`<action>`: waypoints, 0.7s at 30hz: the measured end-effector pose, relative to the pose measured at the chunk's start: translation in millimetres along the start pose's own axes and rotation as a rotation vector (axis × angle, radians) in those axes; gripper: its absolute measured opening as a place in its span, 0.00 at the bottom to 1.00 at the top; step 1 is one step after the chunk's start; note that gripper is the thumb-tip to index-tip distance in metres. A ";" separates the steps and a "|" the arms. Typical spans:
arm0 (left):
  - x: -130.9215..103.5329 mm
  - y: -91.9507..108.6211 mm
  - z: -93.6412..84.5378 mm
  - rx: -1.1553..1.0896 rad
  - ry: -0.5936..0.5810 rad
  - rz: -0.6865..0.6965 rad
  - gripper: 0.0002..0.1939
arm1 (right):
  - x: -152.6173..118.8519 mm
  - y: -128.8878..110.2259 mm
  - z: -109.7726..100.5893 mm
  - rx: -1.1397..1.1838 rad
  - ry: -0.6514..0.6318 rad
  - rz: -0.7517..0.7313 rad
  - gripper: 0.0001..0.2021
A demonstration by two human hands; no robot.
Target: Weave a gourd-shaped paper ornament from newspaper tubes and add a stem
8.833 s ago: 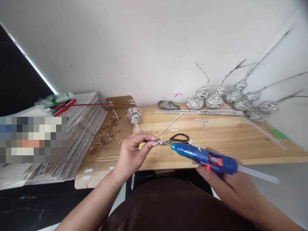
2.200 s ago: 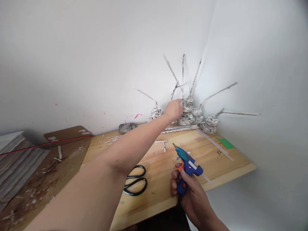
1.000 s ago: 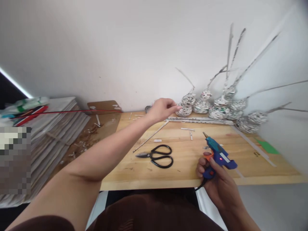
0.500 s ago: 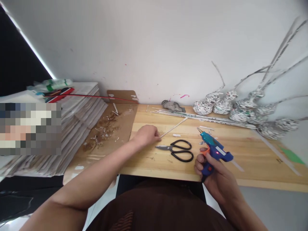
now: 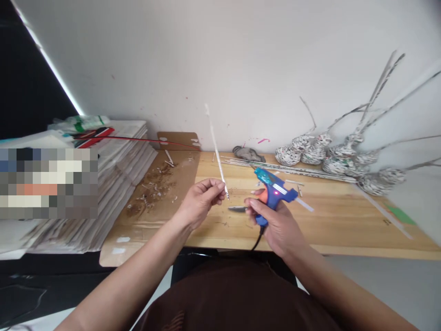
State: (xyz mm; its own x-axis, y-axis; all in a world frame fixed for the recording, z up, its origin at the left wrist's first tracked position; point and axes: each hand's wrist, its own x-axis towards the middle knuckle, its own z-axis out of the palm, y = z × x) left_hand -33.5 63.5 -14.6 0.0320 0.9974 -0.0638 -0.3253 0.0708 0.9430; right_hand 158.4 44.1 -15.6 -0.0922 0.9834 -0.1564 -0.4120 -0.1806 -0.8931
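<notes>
Pinched near its lower end, a thin white rolled-paper stick point(image 5: 216, 151) rises nearly upright from my left hand point(image 5: 203, 200). My right hand point(image 5: 274, 220) is closed round the handle of a blue and teal glue gun point(image 5: 274, 191) with an orange trigger. A red light glows on the gun's side, its nozzle points up and left, and a black cord hangs below. Between the hands lies a pair of scissors point(image 5: 237, 209); only the blades show, the handles being hidden behind my right hand and the gun.
Long paper sticks point(image 5: 310, 173) lie along the back of the wooden table point(image 5: 330, 220), near a grey cloth point(image 5: 248, 153). Several woven paper gourd shapes point(image 5: 288, 155) stand at the back right. Left are cardboard point(image 5: 138, 225) with scraps and a tall paper stack point(image 5: 113, 193).
My left hand has lifted the paper stick off the table and tilted it nearly upright. My right hand has brought the glue gun leftward and up, over the scissors' handles.
</notes>
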 end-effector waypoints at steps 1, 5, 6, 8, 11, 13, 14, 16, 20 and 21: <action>-7.1 -0.6 0.2 -0.023 0.021 0.039 0.14 | 1.0 1.2 10.3 -0.004 -0.035 0.006 0.22; -30.5 -4.4 -1.5 -0.030 0.105 0.180 0.11 | -1.2 6.9 40.8 0.018 -0.203 0.089 0.22; -35.3 -5.1 -2.2 -0.023 0.123 0.208 0.10 | -2.7 8.1 45.5 0.023 -0.241 0.108 0.21; -44.0 -5.2 -4.3 -0.004 0.148 0.253 0.09 | -5.6 9.9 51.5 0.023 -0.279 0.125 0.21; -57.8 -1.3 -10.0 0.088 0.183 0.290 0.08 | -9.1 10.4 53.9 -0.017 -0.273 0.110 0.20; -70.2 2.9 -14.5 0.241 0.185 0.266 0.10 | -10.5 9.3 52.7 -0.075 -0.272 0.079 0.20; -77.6 4.9 -16.3 0.336 0.161 0.232 0.14 | -10.9 8.3 51.8 -0.109 -0.268 0.051 0.19; -93.6 8.7 -18.0 0.511 0.072 0.182 0.20 | -11.9 5.8 49.6 -0.190 -0.251 -0.031 0.17; -114.5 18.9 -15.9 0.857 0.057 0.671 0.17 | -17.1 0.5 47.2 -0.373 -0.265 -0.166 0.13; -114.9 22.2 -15.7 0.962 0.071 0.788 0.23 | -19.3 -0.6 47.1 -0.408 -0.279 -0.183 0.12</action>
State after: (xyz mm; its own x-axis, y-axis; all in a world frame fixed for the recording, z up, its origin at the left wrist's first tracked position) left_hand -59.3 -49.4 8.6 0.0820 0.7655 0.6382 0.5922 -0.5524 0.5866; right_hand 117.8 24.3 7.8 -0.3126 0.9460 0.0863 -0.0623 0.0702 -0.9956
